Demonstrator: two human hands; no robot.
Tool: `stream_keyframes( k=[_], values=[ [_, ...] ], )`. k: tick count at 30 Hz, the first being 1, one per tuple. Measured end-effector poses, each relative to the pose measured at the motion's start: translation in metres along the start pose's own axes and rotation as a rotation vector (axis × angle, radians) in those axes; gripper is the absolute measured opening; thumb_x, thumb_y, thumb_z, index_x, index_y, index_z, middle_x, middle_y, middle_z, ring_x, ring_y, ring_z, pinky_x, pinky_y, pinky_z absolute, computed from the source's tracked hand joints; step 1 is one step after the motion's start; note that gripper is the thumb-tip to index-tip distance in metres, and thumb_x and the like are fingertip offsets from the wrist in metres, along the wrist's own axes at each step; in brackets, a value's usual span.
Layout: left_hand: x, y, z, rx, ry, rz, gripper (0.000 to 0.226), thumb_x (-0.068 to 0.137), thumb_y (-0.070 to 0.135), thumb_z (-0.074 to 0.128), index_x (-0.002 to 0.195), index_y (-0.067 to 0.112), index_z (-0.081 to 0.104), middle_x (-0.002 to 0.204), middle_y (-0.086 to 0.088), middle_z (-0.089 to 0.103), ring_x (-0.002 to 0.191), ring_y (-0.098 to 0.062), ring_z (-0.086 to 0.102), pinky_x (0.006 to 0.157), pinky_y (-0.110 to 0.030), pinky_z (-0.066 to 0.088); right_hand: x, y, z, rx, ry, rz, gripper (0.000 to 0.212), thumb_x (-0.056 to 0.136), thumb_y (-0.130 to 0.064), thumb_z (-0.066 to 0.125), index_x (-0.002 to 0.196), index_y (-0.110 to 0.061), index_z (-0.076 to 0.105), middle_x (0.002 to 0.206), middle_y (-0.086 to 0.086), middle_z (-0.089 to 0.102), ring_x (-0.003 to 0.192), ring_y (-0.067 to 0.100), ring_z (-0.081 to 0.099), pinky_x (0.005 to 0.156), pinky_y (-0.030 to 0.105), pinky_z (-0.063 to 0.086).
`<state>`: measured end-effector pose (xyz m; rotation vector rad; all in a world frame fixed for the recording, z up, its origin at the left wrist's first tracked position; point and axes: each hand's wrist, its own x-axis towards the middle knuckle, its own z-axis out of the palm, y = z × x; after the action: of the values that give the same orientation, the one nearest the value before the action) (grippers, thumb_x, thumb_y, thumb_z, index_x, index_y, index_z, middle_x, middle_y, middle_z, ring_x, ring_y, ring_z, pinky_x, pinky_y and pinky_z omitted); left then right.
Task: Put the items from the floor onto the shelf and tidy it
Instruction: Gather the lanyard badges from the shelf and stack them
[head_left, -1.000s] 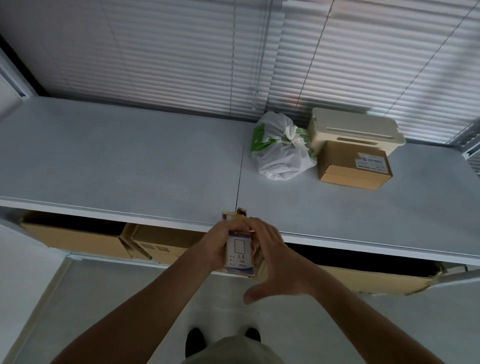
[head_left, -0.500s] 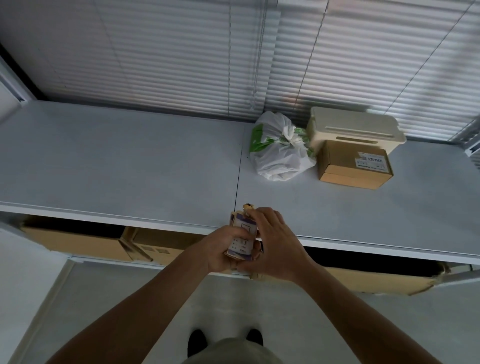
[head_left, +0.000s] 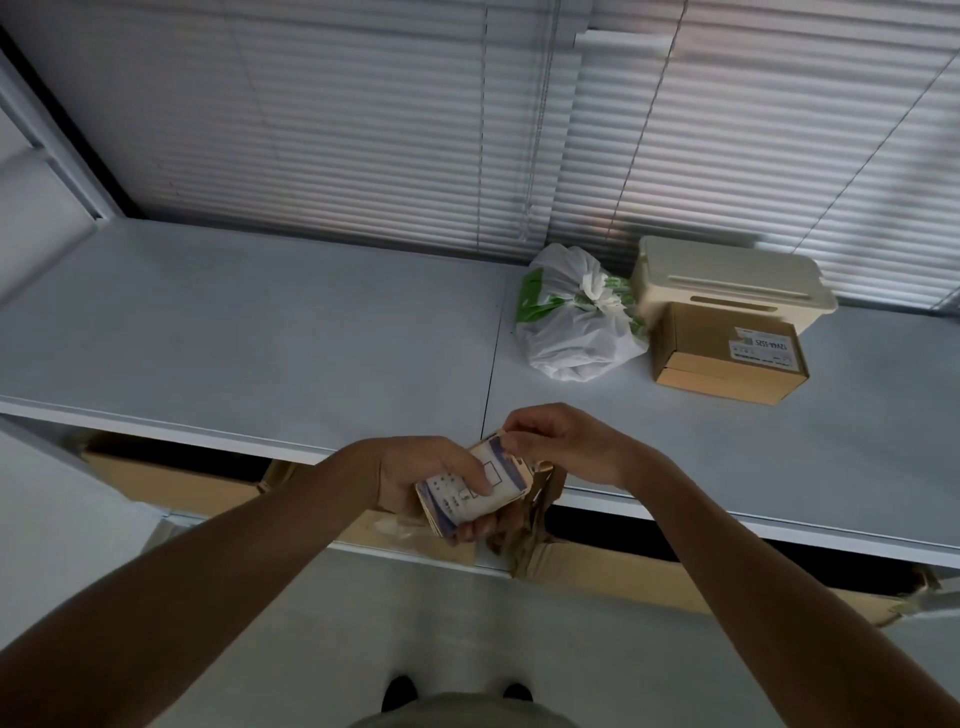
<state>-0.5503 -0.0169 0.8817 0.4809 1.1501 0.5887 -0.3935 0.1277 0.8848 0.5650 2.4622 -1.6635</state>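
Observation:
A small white and blue printed box (head_left: 485, 486) with tan edges is tilted in the air at the front edge of the grey shelf top (head_left: 249, 332). My left hand (head_left: 421, 480) grips it from the left and below. My right hand (head_left: 563, 441) pinches its upper corner with the fingertips. On the shelf top, at the back right, stand a tied white and green plastic bag (head_left: 576, 322), a cream plastic box (head_left: 727, 286) and a brown cardboard box (head_left: 727, 358) in front of it.
Closed window blinds (head_left: 467, 130) with hanging cords run behind the shelf. Flattened brown cardboard boxes (head_left: 171, 480) lie on the lower shelf under the top board. The grey floor (head_left: 415, 623) and my shoes show below.
The small box has tipped from upright to lying slanted in my left hand. My right hand has shifted from its side to its upper corner.

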Motion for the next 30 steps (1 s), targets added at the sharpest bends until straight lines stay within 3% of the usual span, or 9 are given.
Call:
stream_keyframes(
  k=[3, 7, 12, 15, 19, 21, 24, 27, 30],
  values=[
    [0.001, -0.003, -0.003, -0.064, 0.064, 0.007, 0.039, 0.078, 0.017, 0.067, 0.112, -0.002, 0.064, 0.104, -0.023, 0.067, 0.072, -0.027, 0.069, 0.066, -0.034, 0.057, 0.007, 0.000, 0.002, -0.104, 0.048, -0.006, 0.026, 0.097, -0.026, 0.054, 0.076, -0.016, 0.065, 0.071, -0.002, 0.058, 0.064, 0.006, 0.051, 0.064, 0.025, 0.041],
    [0.000, -0.002, 0.001, -0.121, 0.044, 0.050, 0.023, 0.087, 0.016, 0.060, 0.106, 0.004, 0.065, 0.087, -0.013, 0.075, 0.071, -0.023, 0.073, 0.064, -0.031, 0.059, 0.014, -0.001, -0.001, -0.168, 0.058, -0.016, 0.030, 0.097, -0.030, 0.051, 0.068, -0.031, 0.061, 0.066, -0.010, 0.057, 0.059, 0.002, 0.052, 0.060, 0.020, 0.041],
    [0.004, -0.003, -0.001, -0.220, 0.026, 0.141, 0.024, 0.089, 0.009, 0.059, 0.111, 0.005, 0.067, 0.103, -0.016, 0.073, 0.095, -0.028, 0.072, 0.085, -0.037, 0.057, 0.019, 0.004, -0.013, -0.222, 0.076, 0.018, 0.034, 0.097, -0.033, 0.050, 0.084, -0.003, 0.062, 0.071, 0.005, 0.059, 0.062, 0.012, 0.053, 0.059, 0.026, 0.041],
    [0.007, -0.003, 0.001, -0.132, 0.108, 0.145, 0.021, 0.092, 0.008, 0.059, 0.112, 0.005, 0.065, 0.097, -0.012, 0.074, 0.086, -0.025, 0.073, 0.078, -0.033, 0.061, 0.023, 0.008, -0.019, -0.265, 0.070, 0.028, 0.035, 0.097, -0.032, 0.050, 0.084, -0.002, 0.062, 0.073, 0.005, 0.059, 0.063, 0.011, 0.053, 0.061, 0.027, 0.041],
    [0.013, -0.003, -0.001, 0.050, 0.254, 0.143, 0.037, 0.084, 0.017, 0.072, 0.119, 0.009, 0.064, 0.103, -0.010, 0.071, 0.095, -0.025, 0.069, 0.089, -0.041, 0.057, 0.027, 0.007, -0.023, -0.290, 0.023, 0.046, 0.029, 0.097, -0.032, 0.051, 0.084, -0.009, 0.064, 0.073, 0.000, 0.059, 0.064, 0.010, 0.054, 0.063, 0.028, 0.043],
    [0.014, -0.001, 0.000, 0.050, 0.255, 0.168, 0.035, 0.084, 0.015, 0.072, 0.118, 0.010, 0.064, 0.101, -0.007, 0.072, 0.094, -0.023, 0.069, 0.087, -0.040, 0.058, 0.026, 0.007, -0.026, -0.211, 0.017, 0.057, 0.025, 0.096, -0.029, 0.054, 0.084, -0.010, 0.066, 0.071, -0.002, 0.058, 0.061, 0.008, 0.053, 0.060, 0.025, 0.043],
    [0.016, 0.001, 0.005, -0.093, 0.162, 0.192, 0.021, 0.090, 0.010, 0.062, 0.110, 0.009, 0.064, 0.087, -0.004, 0.075, 0.078, -0.017, 0.073, 0.070, -0.031, 0.060, 0.028, 0.011, -0.029, 0.054, 0.076, 0.052, 0.024, 0.094, -0.023, 0.061, 0.091, 0.000, 0.068, 0.069, 0.004, 0.056, 0.058, 0.010, 0.049, 0.055, 0.023, 0.038],
    [0.020, -0.001, 0.007, -0.267, 0.074, 0.199, 0.023, 0.087, 0.012, 0.064, 0.109, 0.007, 0.063, 0.086, -0.009, 0.075, 0.074, -0.021, 0.074, 0.065, -0.032, 0.060, 0.024, 0.014, -0.036, 0.148, 0.093, -0.020, 0.025, 0.092, -0.028, 0.067, 0.111, -0.012, 0.070, 0.087, 0.008, 0.065, 0.073, 0.016, 0.057, 0.062, 0.023, 0.045],
    [0.021, -0.003, 0.004, -0.394, -0.017, 0.242, 0.049, 0.067, 0.016, 0.085, 0.109, 0.004, 0.065, 0.089, -0.015, 0.071, 0.076, -0.026, 0.072, 0.068, -0.034, 0.060, 0.012, 0.023, -0.050, 0.182, -0.049, -0.096, 0.056, 0.078, -0.032, 0.076, 0.131, -0.030, 0.056, 0.115, 0.008, 0.062, 0.096, 0.012, 0.062, 0.080, 0.023, 0.053]
  ],
)
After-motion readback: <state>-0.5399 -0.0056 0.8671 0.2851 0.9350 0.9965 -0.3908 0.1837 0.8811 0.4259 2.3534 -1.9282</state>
